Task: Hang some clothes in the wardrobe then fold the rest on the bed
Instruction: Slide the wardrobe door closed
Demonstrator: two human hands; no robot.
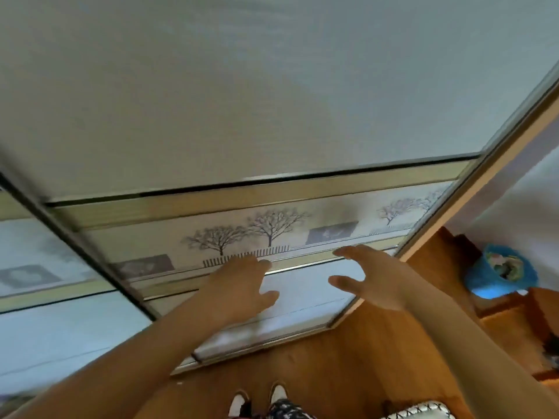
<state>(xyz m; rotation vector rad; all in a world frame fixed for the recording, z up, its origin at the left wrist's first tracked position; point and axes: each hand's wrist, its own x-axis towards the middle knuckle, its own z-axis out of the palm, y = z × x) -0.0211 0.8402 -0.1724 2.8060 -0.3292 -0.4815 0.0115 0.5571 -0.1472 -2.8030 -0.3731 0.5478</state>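
Wardrobe door: tall pale sliding panel straight ahead, fills most of the view, crossed at mid-height by a tree-printed band.
Handling: judged heavy and rigid, probably glides sideways on a track. The smooth face is likely slippery under flat palms. No handle seen.
Where to take hold: probably best at the metal side frame on the right edge, or with flat pressure near the middle rail.
Left hand: fingers straight and slightly apart, empty, laid at the band's lower rail. Contact looks likely but blur hides it.
Right hand: spread wide with thumb out, empty, palm toward the panel, near the left hand. Touching or short of the door cannot be told.
Clothes: none in view.
Surroundings: wooden floor, blue basket at right, shoes below.
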